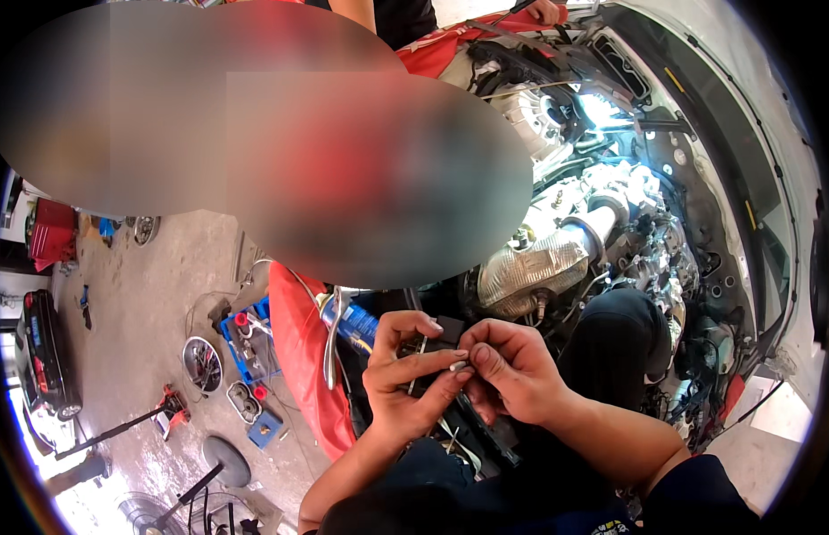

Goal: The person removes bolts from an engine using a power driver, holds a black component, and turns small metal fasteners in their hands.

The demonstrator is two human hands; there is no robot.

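Observation:
My left hand (414, 373) and my right hand (519, 367) meet low in the middle, over the front of an open engine bay. Between my left thumb and index finger is a small pale piece (458, 366), too small to name. My right thumb and fingers are pinched together right beside it; whatever they hold is hidden. A dark block-like part (450, 330) shows just behind my fingertips. To the left of my left hand, a blue can (352, 323) and a shiny metal hand tool (332, 348) lie on a red cover (309, 357).
The engine, with a silver heat shield (535, 272), fills the right side. A co-worker's hand (545, 11) is at the top. On the floor stand a blue tool tray (252, 343), a metal bowl (203, 364), a red jack (171, 412) and a round-topped stool (227, 461).

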